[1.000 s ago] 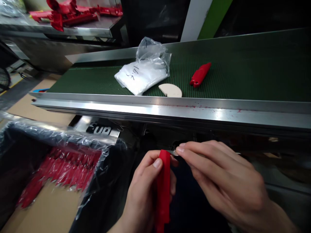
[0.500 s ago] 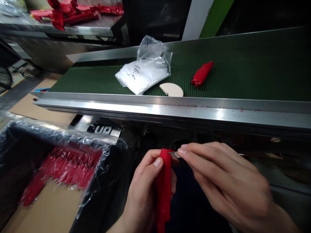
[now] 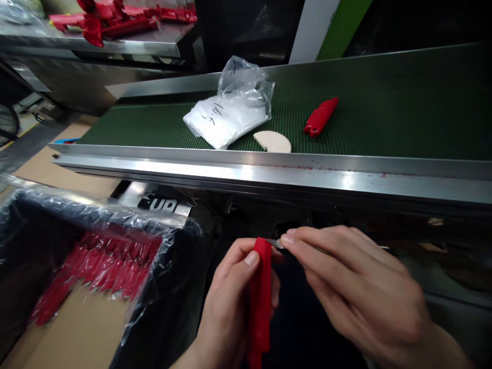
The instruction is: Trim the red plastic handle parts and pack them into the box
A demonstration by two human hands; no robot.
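Note:
My left hand (image 3: 228,294) is closed around a long red plastic part (image 3: 261,302), which stands nearly upright with its narrow top end between thumb and fingers. From the right, my right hand (image 3: 357,282) pinches a small knife with a thin metal blade (image 3: 277,243). The blade reaches the top end of the red part, close to my left fingertips. Most of the knife's handle is hidden inside my right hand. Beyond both hands, another red plastic part (image 3: 321,117) lies on the green conveyor belt (image 3: 369,123).
On the belt lie a clear plastic bag with white contents (image 3: 226,115) and a cream-coloured, part-round disc (image 3: 273,141). A metal rail (image 3: 246,163) edges the belt. At lower left, a plastic-lined bin (image 3: 23,200) holds several red parts and cardboard. More red parts (image 3: 115,20) lie on the back table.
The knife blade has shifted slightly at the top of the red part, showing less in front of it. Both hands keep nearly the same place and grip.

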